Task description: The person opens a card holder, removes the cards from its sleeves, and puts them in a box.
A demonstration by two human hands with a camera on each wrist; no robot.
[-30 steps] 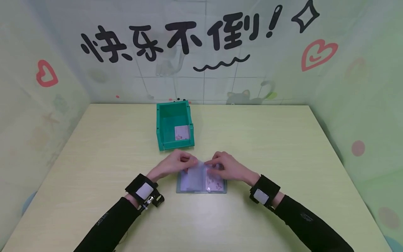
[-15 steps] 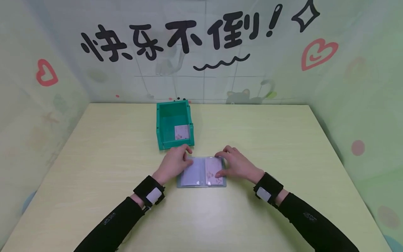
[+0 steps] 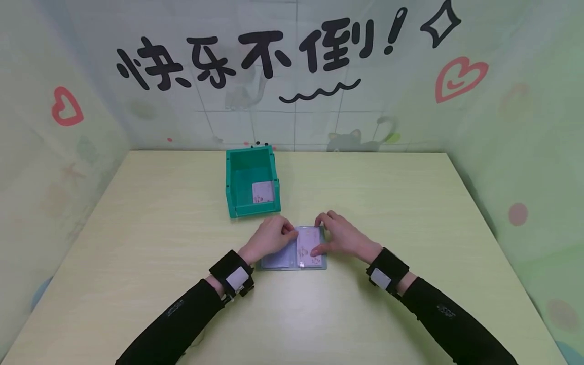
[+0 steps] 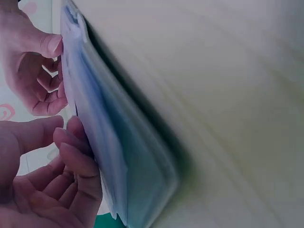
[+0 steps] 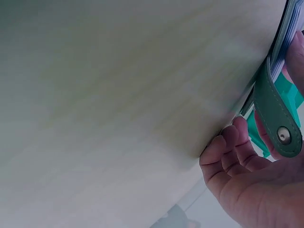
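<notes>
A small card album [image 3: 277, 261] lies spread on the table with clear sleeves. A pink printed card [image 3: 307, 244] shows in its right page. My left hand [image 3: 271, 237] is over the left page, its fingers curled with the tips at the middle near the top edge. In the left wrist view those fingertips touch the pages; whether they pinch anything is hidden. My right hand [image 3: 343, 238] holds the album's right side, thumb on the page and fingers bent round the upper right corner. A green strap with a metal snap [image 5: 283, 135] hangs beside that hand in the right wrist view.
Behind the album stands a green plastic bin [image 3: 253, 208] with another pink card [image 3: 263, 192] inside. The pale wooden table [image 3: 388, 187] meets printed cloth walls [image 3: 205, 121] at the back and both sides.
The left hand shifted left off the raised sleeve, which now lies flat, then came back right over the left page. The right hand drew back to the album's right edge. The album moved slightly away.
</notes>
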